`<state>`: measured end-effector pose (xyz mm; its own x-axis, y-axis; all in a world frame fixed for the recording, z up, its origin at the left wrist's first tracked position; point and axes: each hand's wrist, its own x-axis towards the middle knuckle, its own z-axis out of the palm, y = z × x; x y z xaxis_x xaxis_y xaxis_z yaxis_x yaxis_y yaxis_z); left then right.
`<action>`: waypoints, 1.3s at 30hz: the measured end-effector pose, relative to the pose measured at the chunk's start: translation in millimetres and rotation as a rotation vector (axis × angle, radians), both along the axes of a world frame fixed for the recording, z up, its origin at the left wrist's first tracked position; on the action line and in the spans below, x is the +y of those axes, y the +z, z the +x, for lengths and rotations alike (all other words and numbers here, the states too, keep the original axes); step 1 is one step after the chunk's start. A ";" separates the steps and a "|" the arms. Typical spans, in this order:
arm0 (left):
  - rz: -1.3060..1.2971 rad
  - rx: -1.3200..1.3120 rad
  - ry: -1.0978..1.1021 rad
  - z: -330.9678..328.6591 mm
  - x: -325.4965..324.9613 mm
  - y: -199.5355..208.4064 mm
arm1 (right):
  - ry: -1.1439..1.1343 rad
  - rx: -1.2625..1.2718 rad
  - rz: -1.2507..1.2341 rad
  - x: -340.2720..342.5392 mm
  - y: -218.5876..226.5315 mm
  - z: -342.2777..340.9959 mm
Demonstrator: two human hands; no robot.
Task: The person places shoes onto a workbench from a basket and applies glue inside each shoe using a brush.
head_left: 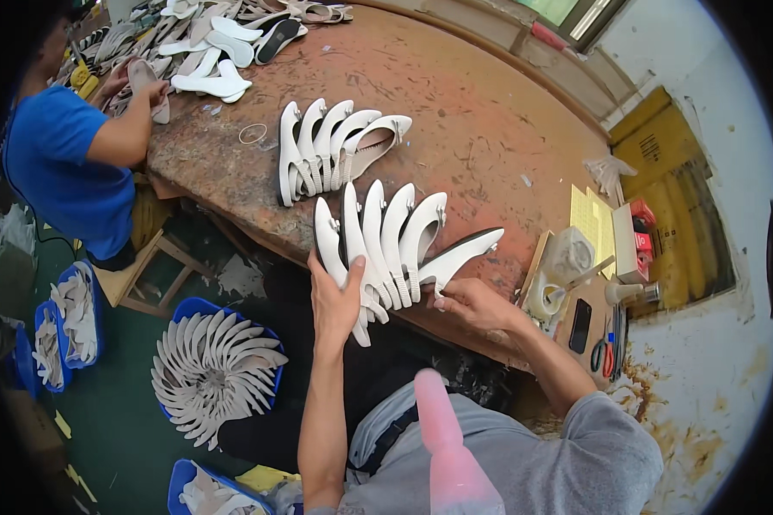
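Observation:
My left hand (339, 300) is closed around the near side of a row of white pointed slingback shoes (374, 232), nested side by side at the table's front edge. At the right end of that row, my right hand (477, 305) pinches the heel end of one white shoe (462, 256), whose toe points away to the right. Its dark sole edge shows along the upper side. Farther back on the table stands a second row of white shoes (352, 133), toes pointing away, touched by neither hand.
A co-worker in blue (77, 129) handles a pale shoe (139, 79) beside a pile of white soles (215, 81). Below left, a blue basket (189, 307) holds shoes in a spiral. A phone (581, 326) and scissors (608, 356) lie right. A pink bottle-shaped thing (447, 438) rises near my body.

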<state>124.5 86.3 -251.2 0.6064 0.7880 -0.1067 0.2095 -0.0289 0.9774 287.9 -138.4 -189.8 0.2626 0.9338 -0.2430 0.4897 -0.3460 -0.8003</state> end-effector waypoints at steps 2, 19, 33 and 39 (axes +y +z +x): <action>-0.012 -0.007 -0.001 0.1 0.6 -0.4 | -0.003 -0.086 0.046 2.0 7.3 -5.8; -0.040 -0.045 0.031 -4.6 -2.5 -2.8 | -0.618 -0.156 0.409 7.0 -25.7 -34.8; -0.063 -0.003 0.023 -0.1 -2.4 -1.4 | -0.847 0.344 0.285 18.6 -43.3 -27.9; 0.051 0.087 -0.060 4.8 -6.0 9.4 | -0.561 0.549 -0.051 77.9 -56.1 11.8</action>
